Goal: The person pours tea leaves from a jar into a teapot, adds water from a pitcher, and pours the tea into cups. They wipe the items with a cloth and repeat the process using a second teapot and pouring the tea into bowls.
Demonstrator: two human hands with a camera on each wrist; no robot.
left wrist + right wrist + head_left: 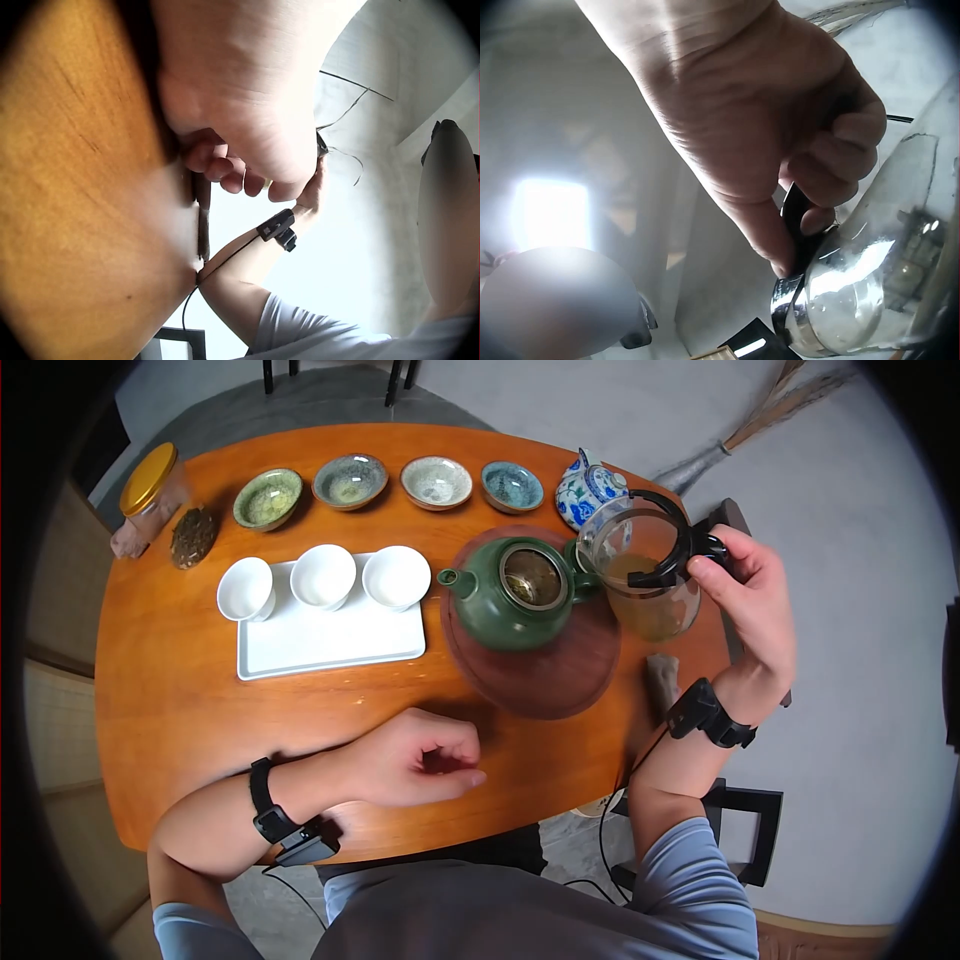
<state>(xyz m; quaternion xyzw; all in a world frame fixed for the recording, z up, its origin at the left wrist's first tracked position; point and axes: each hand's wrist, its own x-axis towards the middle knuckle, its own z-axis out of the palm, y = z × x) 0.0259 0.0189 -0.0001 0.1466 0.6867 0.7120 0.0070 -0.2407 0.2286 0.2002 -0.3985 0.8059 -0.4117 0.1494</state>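
My right hand (752, 595) grips the black handle (715, 548) of a glass tea pitcher (655, 615) with yellowish liquid inside. The pitcher is at the right of the table, beside the handle of a green teapot (485, 615). That teapot has no lid on, and its round opening shows a metal-rimmed strainer (533, 580). Under it lies a round reddish-brown board (540, 685). In the right wrist view, curled fingers wrap the handle next to the clear glass (855, 292). My left hand (415, 758) is at the table's near side, fingers loosely curled, holding nothing.
Left of the teapot, three white cups (323, 577) stand on a white tray (330, 645). Several small glazed bowls (437, 485) line the back. A blue-and-white teapot (585, 490) stands behind the pitcher. At far left are a yellow-lidded jar (150, 485) and a dark clump (194, 538).
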